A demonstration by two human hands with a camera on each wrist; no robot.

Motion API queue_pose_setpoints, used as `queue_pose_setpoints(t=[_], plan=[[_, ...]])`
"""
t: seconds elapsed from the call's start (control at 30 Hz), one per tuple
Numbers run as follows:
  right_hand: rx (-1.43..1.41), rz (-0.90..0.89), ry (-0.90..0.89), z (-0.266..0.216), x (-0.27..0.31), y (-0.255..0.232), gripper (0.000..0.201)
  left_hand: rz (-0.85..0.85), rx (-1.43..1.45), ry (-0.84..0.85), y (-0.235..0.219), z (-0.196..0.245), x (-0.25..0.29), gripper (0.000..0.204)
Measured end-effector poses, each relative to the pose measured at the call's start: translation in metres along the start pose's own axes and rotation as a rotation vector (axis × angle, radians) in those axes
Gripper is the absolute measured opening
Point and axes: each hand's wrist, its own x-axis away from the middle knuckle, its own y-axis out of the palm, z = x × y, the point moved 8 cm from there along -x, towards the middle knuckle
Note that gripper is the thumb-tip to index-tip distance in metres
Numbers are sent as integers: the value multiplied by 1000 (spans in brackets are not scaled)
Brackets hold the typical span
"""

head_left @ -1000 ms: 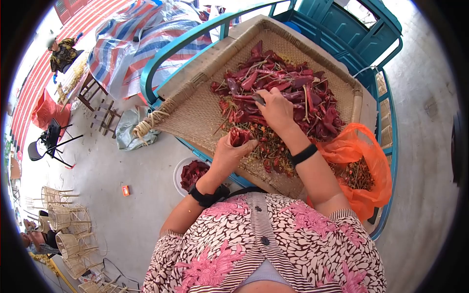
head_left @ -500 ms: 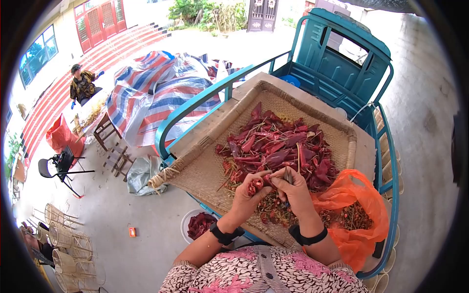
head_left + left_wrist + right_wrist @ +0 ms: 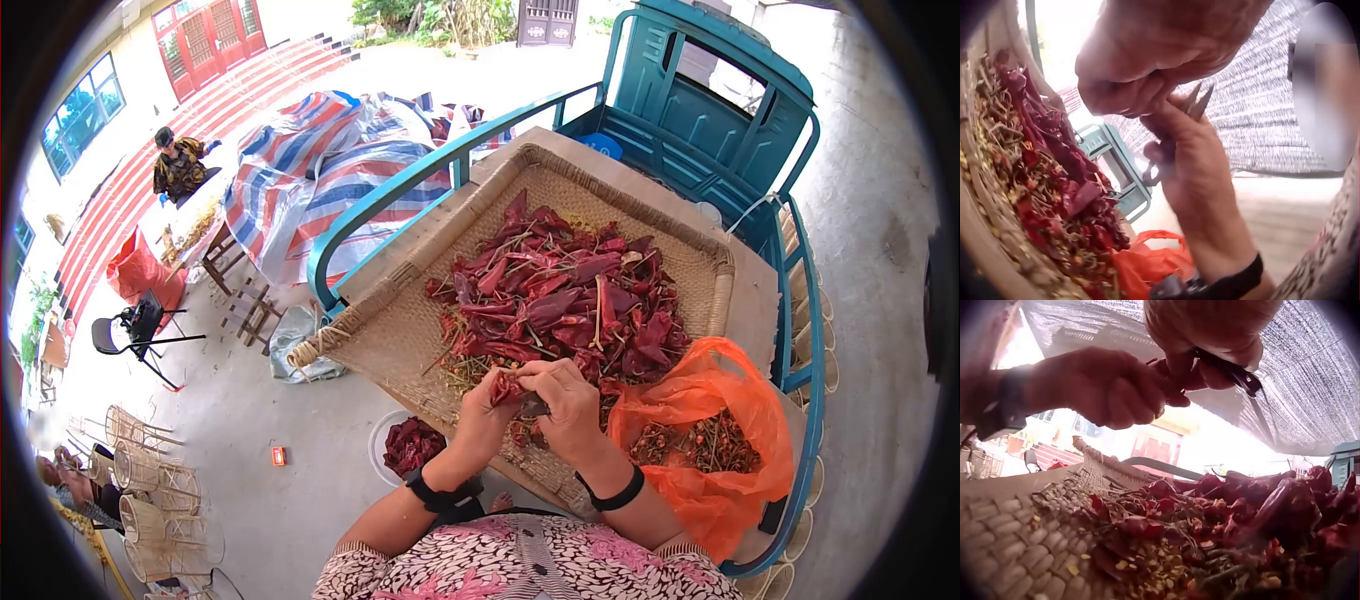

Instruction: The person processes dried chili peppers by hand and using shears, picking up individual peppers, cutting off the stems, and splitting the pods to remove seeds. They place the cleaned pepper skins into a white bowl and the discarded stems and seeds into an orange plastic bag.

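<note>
I see my right hand [image 3: 568, 412] has come back from the pepper pile [image 3: 560, 300] to my left hand [image 3: 482, 420], by the near side of the woven tray [image 3: 695, 285]. The left hand grips red pepper [image 3: 506, 388]; the right holds scissors [image 3: 1197, 103]. The print on the small box [image 3: 279, 456] left of the tray is unreadable.

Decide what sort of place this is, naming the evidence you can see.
Probably the paved yard of a house or small farm: red-striped steps lead towards red panelled doors, and a teal metal cart carries a tan woven tray of red peppers.
</note>
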Motion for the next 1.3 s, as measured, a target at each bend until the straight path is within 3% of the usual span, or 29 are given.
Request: queue_pose_setpoints(t=[0.07, 0.1, 0.17, 0.2, 0.27, 0.4, 0.5, 0.6, 0.63, 0.77, 0.9, 1.0, 1.03, 1.13, 1.27, 1.3], plan=[[-141, 22, 23, 9, 11, 0, 22, -147, 45, -265, -2, -14, 6, 22], [-332, -5, 192, 21, 16, 2, 17, -218, 70, -394, -2, -17, 11, 21], [-717, -69, 546, 33, 34, 17, 8, -286, -116, -295, -3, 5, 14, 18], [-841, -98, 622, 31, 37, 22, 5, -316, -207, -253, -4, 12, 17, 17], [-1084, -152, 800, 29, 43, 33, 6, -347, -87, -215, -9, 20, 19, 18], [-1367, -143, 993, 27, 53, 52, 7, -362, -125, -223, -16, 40, 22, 17], [-1599, -55, 1161, 30, 65, 68, 11, -386, -122, -240, -22, 30, 20, 15], [-2047, -129, 1291, 26, 73, 84, 14, -482, -75, -171, -15, 30, 23, 12], [-2108, -144, 1273, 22, 72, 85, 13, -436, 15, -177, -15, 26, 22, 16], [-1529, 19, 1096, 32, 57, 57, 11, -356, 137, -275, -26, 15, 22, 28], [-456, -162, 842, 67, 55, 30, 12, -266, 115, -227, -44, -1, 19, 23], [134, -154, 620, 66, 39, 13, 18, -213, 145, -293, -55, -17, 16, 15], [170, -151, 642, 65, 28, 10, 23, -237, 158, -314, -55, -17, 16, 15], [438, -85, 373, 60, -9, 18, 26, -260, 154, -293, -54, -18, 17, 19], [592, -312, 222, 69, -34, 64, 30, -284, 163, -260, -58, -7, 18, 24], [601, -288, 193, 78, -37, 70, 28, -297, 160, -239, -59, -5, 19, 25]])
